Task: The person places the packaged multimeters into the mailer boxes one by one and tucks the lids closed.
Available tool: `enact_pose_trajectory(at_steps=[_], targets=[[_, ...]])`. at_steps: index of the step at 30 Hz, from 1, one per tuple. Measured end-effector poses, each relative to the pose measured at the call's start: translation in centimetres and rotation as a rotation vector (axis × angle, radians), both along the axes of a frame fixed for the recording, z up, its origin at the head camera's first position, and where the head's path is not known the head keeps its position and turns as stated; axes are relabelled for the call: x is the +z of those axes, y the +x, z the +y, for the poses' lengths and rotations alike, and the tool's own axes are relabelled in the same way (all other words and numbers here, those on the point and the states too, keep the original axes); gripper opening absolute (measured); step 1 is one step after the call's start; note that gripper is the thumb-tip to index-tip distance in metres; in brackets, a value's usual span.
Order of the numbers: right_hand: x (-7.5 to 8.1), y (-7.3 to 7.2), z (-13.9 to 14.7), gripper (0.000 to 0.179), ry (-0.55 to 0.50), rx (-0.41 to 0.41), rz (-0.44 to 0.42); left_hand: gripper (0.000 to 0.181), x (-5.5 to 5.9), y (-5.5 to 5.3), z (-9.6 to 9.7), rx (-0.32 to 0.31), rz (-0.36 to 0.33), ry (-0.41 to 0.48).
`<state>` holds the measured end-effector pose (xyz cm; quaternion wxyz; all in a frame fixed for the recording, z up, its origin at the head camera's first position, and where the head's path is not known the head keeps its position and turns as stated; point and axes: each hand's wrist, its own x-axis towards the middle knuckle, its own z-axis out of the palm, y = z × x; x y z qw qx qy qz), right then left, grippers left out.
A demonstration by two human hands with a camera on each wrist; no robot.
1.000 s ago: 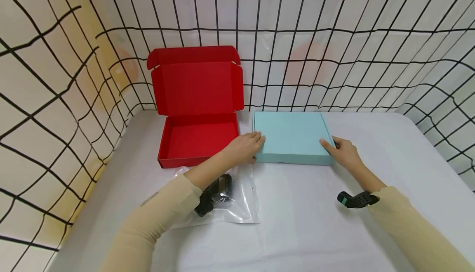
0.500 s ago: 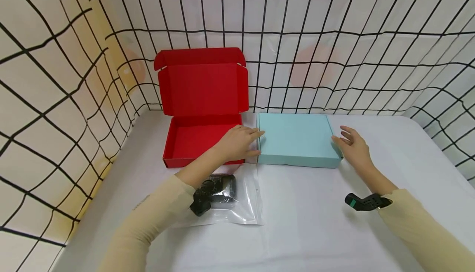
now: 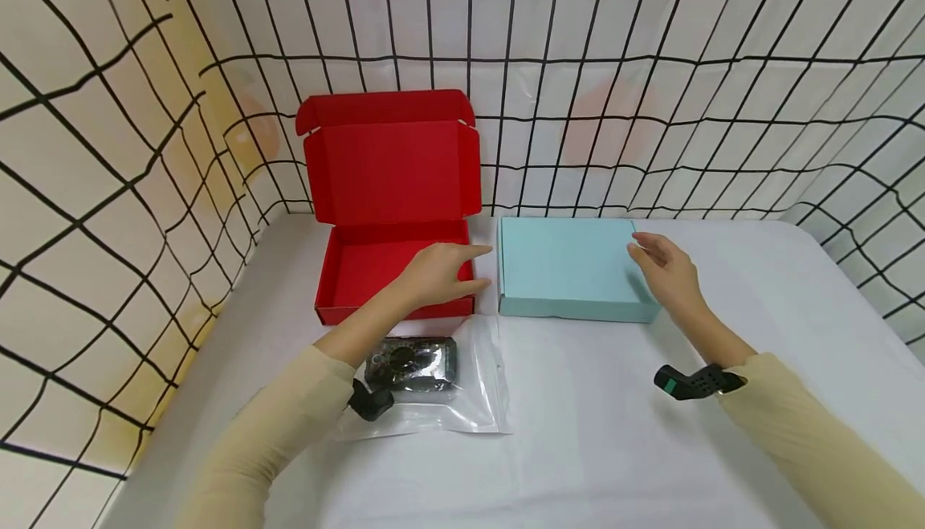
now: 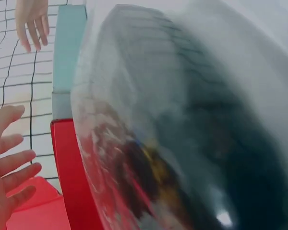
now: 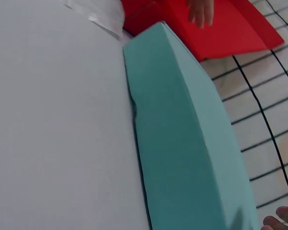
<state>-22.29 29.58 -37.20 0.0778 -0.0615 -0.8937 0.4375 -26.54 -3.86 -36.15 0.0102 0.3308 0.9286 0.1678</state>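
Observation:
A closed light-blue cardboard box [image 3: 571,264] lies flat at the back of the table. To its left stands a red cardboard box [image 3: 393,172], its lid raised and its inside bare. My left hand [image 3: 441,276] hovers over the red box's right front part, fingers extended and thumb apart, holding nothing. Over the blue box's right edge is my right hand [image 3: 665,268], fingers loosely bent with nothing between them. A clear plastic bag [image 3: 470,400] lies in front of the red box, with a black device [image 3: 412,364] inside; the left forearm partly covers it.
A black wire grid [image 3: 578,87] rises behind and at both sides of the white-covered table [image 3: 578,425]. Each wrist wears a black strapped camera; the right strap [image 3: 697,382] shows plainly.
Both hands have let go of the blue box's sides. The left hand has moved left over the red box; the right has lifted off and drifted slightly back.

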Motion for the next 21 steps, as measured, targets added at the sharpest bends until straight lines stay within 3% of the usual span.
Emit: enact_pose_trajectory(at_steps=[11, 21], targets=[[-0.6, -1.4, -7.2, 0.051, -0.044, 0.216, 0.100, 0.052, -0.2, 2.3, -5.2, 0.063, 0.060, 0.004], [1.0, -2.4, -14.5, 0.044, -0.073, 0.396, 0.057, 0.052, 0.9, 3.8, -9.3, 0.162, 0.085, 0.030]])
